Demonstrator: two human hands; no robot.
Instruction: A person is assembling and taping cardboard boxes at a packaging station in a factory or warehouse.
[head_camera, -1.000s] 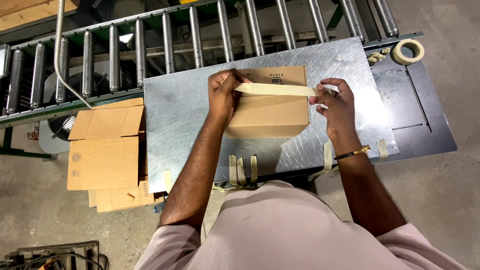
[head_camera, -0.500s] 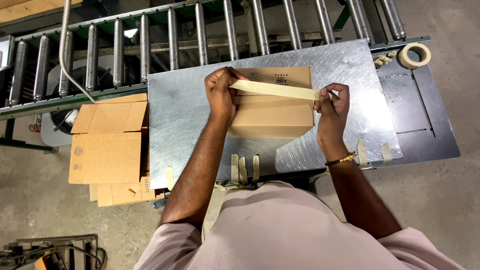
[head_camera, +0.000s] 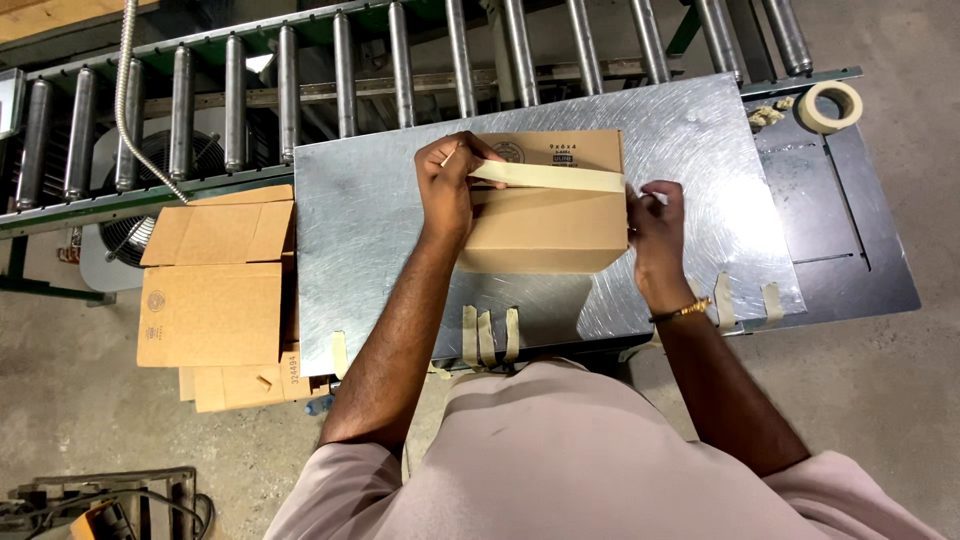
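A scuffed metal table (head_camera: 380, 220) stood on a concrete floor (head_camera: 900, 400) before a roller conveyor (head_camera: 400, 60); a closed cardboard box (head_camera: 545, 225) sat on it, contents hidden; the left hand (head_camera: 450, 190) and right hand (head_camera: 655, 230) pinched a tape strip (head_camera: 550, 177) stretched across the box top; flattened boxes (head_camera: 215, 290) lay left.

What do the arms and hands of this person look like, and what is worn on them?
Both forearms are bare. The left hand wears nothing that can be seen. Near the right hand, a thin gold-coloured bracelet circles the wrist. Short sleeves of a pale pink shirt cover the upper arms. No gloves, no watch are visible.
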